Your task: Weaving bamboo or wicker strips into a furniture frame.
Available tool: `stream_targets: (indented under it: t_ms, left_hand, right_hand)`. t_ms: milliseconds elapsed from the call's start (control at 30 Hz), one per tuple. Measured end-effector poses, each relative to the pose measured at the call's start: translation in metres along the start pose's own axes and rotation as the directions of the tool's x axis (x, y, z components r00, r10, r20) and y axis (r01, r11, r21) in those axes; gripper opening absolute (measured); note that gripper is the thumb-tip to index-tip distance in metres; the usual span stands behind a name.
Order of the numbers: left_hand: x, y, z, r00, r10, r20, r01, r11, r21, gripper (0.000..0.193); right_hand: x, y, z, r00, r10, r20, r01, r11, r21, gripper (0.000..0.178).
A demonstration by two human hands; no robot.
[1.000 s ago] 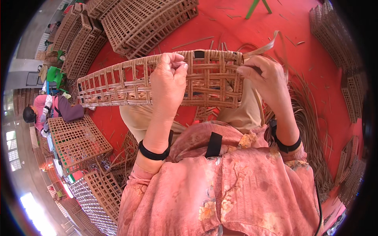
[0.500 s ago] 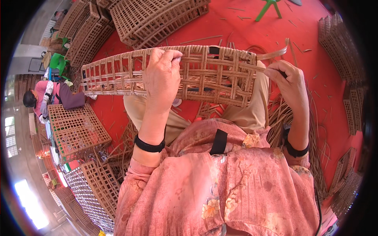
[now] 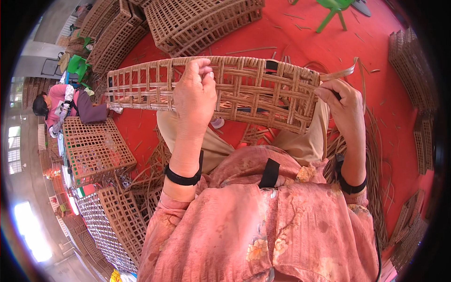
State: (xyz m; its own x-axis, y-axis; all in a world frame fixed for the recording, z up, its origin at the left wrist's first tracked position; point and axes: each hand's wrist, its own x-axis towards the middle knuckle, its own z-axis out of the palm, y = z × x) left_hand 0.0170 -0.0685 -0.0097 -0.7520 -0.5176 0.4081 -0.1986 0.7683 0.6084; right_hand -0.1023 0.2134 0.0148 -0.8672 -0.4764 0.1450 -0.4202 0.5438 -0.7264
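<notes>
A long shallow basket [image 3: 249,103] of woven brown rattan-like strips lies tilted across my knees, its wrapped rim on the far side. In front of its openwork, my left hand [image 3: 195,96] is raised with curled fingers near the rim; whatever they hold does not show. At the basket's right end, my right hand [image 3: 343,96] pinches a thin brown strip against the woven corner. A loose strip end [image 3: 340,75] sticks out beyond that corner and curves past the hand. Black bands circle both my wrists.
Stacked woven baskets [image 3: 202,23] stand ahead, with more at the right edge. A co-worker [image 3: 70,103] in pink sits at far left behind an upturned basket [image 3: 96,145]. Bundled strips [image 3: 376,155] lie beside my right arm. Scraps dot the red floor; a green stool [image 3: 334,11] stands far off.
The whole view has shifted, so the basket appears farther right and slightly lower. My left fingers have loosened a little at the rim. My right hand has drawn closer to the basket's right end.
</notes>
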Motion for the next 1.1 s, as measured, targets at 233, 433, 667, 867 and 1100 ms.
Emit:
stream_targets:
  t_ms: [233, 433, 667, 867, 1100]
  left_hand:
    - [0.009, 0.007, -0.002, 0.99, -0.057, 0.125, 0.051, 0.998, 0.048, 0.026]
    - [0.015, -0.008, -0.014, 0.96, -0.261, 0.099, 0.278, 0.874, -0.399, 0.022]
    - [0.01, -0.027, -0.018, 0.996, -0.086, -0.014, 0.086, 0.996, -0.028, 0.013]
    - [0.016, -0.038, -0.023, 0.998, -0.027, -0.053, 0.036, 0.983, 0.182, 0.014]
    - [0.018, -0.048, -0.024, 0.991, -0.129, -0.014, 0.13, 0.982, 0.136, 0.018]
  right_hand:
    - [-0.004, 0.004, 0.008, 0.994, -0.055, -0.094, 0.048, 0.996, -0.074, 0.022]
    - [-0.007, 0.0, -0.008, 0.996, -0.052, -0.068, 0.046, 0.996, -0.079, 0.021]
    - [-0.01, 0.001, -0.014, 1.0, -0.008, -0.019, 0.008, 1.0, -0.001, 0.017]
    - [-0.003, -0.006, 0.006, 0.993, -0.104, -0.06, 0.103, 0.995, -0.018, 0.018]
    - [-0.003, -0.018, 0.023, 0.984, -0.157, -0.086, 0.139, 0.972, -0.189, 0.018]
